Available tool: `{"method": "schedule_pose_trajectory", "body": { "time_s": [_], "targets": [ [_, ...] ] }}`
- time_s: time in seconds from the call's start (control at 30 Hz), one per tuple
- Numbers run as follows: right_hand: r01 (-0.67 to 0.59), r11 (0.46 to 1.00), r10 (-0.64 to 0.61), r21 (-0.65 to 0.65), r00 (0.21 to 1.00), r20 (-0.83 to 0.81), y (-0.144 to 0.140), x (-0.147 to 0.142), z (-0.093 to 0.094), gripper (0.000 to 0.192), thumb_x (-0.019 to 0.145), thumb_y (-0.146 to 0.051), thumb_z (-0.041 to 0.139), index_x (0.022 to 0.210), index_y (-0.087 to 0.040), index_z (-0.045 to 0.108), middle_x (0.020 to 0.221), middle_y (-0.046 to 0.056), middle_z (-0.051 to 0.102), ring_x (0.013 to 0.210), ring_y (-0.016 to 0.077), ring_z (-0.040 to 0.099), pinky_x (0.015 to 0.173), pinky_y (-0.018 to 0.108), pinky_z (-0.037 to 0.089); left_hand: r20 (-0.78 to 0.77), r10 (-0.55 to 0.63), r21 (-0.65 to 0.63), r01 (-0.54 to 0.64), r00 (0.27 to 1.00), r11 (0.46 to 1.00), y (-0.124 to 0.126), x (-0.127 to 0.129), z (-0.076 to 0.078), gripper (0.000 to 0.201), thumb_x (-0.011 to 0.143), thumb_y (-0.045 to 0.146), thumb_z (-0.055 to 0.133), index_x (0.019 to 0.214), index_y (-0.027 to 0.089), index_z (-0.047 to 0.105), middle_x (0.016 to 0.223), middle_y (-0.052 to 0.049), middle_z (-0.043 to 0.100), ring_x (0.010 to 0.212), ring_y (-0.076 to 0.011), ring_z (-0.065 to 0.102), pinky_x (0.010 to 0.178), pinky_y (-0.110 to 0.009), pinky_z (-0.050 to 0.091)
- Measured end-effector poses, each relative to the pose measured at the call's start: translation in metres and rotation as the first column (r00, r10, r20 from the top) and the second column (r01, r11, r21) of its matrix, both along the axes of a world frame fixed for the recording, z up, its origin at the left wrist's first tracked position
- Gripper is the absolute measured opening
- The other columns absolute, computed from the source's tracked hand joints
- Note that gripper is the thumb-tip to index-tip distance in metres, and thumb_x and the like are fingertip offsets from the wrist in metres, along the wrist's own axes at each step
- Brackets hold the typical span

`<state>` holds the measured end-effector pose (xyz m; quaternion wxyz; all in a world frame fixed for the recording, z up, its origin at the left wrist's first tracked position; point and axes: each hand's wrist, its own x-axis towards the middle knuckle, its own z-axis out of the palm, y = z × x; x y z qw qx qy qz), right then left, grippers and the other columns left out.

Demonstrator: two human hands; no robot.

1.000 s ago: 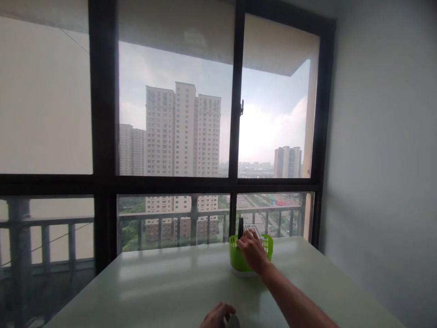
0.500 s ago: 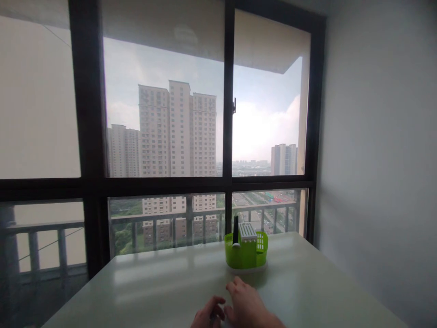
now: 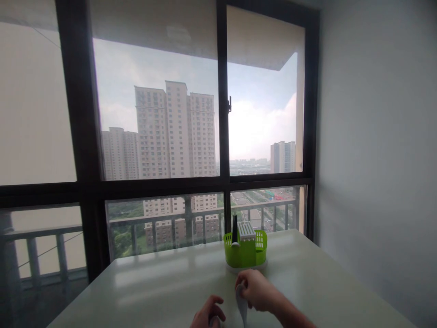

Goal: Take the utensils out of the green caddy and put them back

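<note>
A single head-worn camera looks forward and only slightly down across the table (image 3: 164,282) toward the window (image 3: 221,114) at twelve o'clock. The hands sit close at the six o'clock edge; the wall (image 3: 375,159) fills three o'clock. No second view exists.

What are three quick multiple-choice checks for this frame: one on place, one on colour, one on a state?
1. Where does the caddy stand?
A. far side of the table, near the window
B. on the floor
C. at the table's left edge

2. What colour is the caddy?
A. red
B. green
C. blue

3. What is the right hand doing?
A. resting flat and empty
B. reaching into the caddy
C. holding a spoon

Answers:
1 A: the caddy stands on the table close to the window.
2 B: its walls are bright green.
3 C: the right hand is closed on a spoon, beside the left hand.
</note>
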<state>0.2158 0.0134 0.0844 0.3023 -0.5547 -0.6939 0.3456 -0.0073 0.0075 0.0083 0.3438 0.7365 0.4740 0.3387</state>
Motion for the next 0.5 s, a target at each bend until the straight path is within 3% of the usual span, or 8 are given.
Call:
{"method": "schedule_pose_trajectory", "body": {
  "time_s": [0.07,0.13,0.17,0.23,0.3,0.33,0.4,0.5],
  "targets": [
    [0.021,0.993,-0.013,0.120,0.998,-0.068,0.004,0.015,0.048,0.021,0.081,-0.021,0.053,0.090,-0.019,0.072,0.063,-0.002,0.064,0.041,0.0102,0.053,0.040,0.019,0.035,-0.017,0.014,0.000,-0.014,1.000,1.000,-0.001,0.001,0.001,0.044,0.066,0.010,0.048,0.107,0.023,0.055,0.086,0.001,0.076,0.076,-0.0153,0.067,0.077,-0.023,0.047],
    [0.100,0.940,-0.065,0.326,0.991,-0.116,0.011,0.028,0.095,0.022,0.087,-0.026,0.051,0.090,-0.019,0.071,0.070,0.000,0.067,0.047,0.0118,0.058,0.044,0.021,0.041,-0.023,0.024,0.001,-0.024,0.999,1.000,-0.003,0.002,0.002,0.042,0.066,0.011,0.049,0.106,0.024,0.056,0.086,0.002,0.075,0.078,-0.0154,0.067,0.077,-0.023,0.047],
    [0.155,0.878,-0.112,0.454,0.986,-0.121,0.015,0.031,0.115,0.022,0.089,-0.027,0.050,0.092,-0.020,0.071,0.074,0.001,0.068,0.053,0.0125,0.061,0.049,0.022,0.044,-0.022,0.025,0.002,-0.025,0.999,1.000,-0.004,0.003,0.003,0.042,0.066,0.011,0.050,0.106,0.024,0.056,0.086,0.002,0.075,0.078,-0.0154,0.067,0.077,-0.023,0.046],
    [0.247,0.686,-0.253,0.684,0.963,-0.094,0.024,0.034,0.141,0.020,0.092,-0.025,0.051,0.096,-0.020,0.070,0.085,0.003,0.070,0.066,0.0138,0.063,0.063,0.024,0.048,-0.019,0.025,0.001,-0.025,1.000,1.000,-0.005,0.004,0.004,0.041,0.066,0.011,0.050,0.105,0.024,0.056,0.085,0.002,0.075,0.077,-0.0155,0.066,0.077,-0.023,0.047],
    [0.232,0.524,-0.400,0.820,0.916,-0.004,0.034,0.028,0.150,0.019,0.094,-0.020,0.051,0.098,-0.021,0.069,0.092,0.004,0.069,0.075,0.0151,0.062,0.071,0.026,0.045,-0.019,0.031,0.001,-0.031,0.999,1.000,-0.006,0.004,0.005,0.041,0.066,0.011,0.049,0.104,0.024,0.056,0.085,0.002,0.075,0.077,-0.0158,0.066,0.077,-0.023,0.047],
    [0.183,0.487,-0.457,0.854,0.887,0.071,0.039,0.023,0.149,0.019,0.094,-0.017,0.051,0.098,-0.021,0.069,0.093,0.005,0.068,0.078,0.0159,0.061,0.073,0.026,0.044,-0.021,0.032,0.001,-0.032,0.999,0.999,-0.006,0.004,0.005,0.041,0.066,0.011,0.049,0.104,0.024,0.056,0.085,0.002,0.075,0.078,-0.0160,0.066,0.078,-0.023,0.047],
    [0.039,0.482,-0.517,0.875,0.819,0.248,0.049,0.011,0.140,0.018,0.092,-0.012,0.052,0.094,-0.020,0.069,0.091,0.006,0.067,0.083,0.0182,0.059,0.076,0.028,0.042,-0.034,0.027,-0.008,-0.028,0.999,1.000,-0.004,0.003,0.005,0.041,0.066,0.010,0.049,0.104,0.024,0.056,0.085,0.002,0.075,0.079,-0.0162,0.067,0.079,-0.024,0.046],
    [-0.165,0.517,-0.504,0.840,0.734,0.455,0.062,-0.006,0.118,0.015,0.090,-0.012,0.057,0.088,-0.020,0.069,0.089,0.008,0.068,0.096,0.0235,0.057,0.086,0.033,0.040,-0.072,0.003,-0.041,-0.006,0.997,0.999,0.001,0.002,0.003,0.041,0.066,0.009,0.049,0.104,0.023,0.055,0.084,0.002,0.074,0.077,-0.0157,0.066,0.076,-0.023,0.045]
  ]
}}
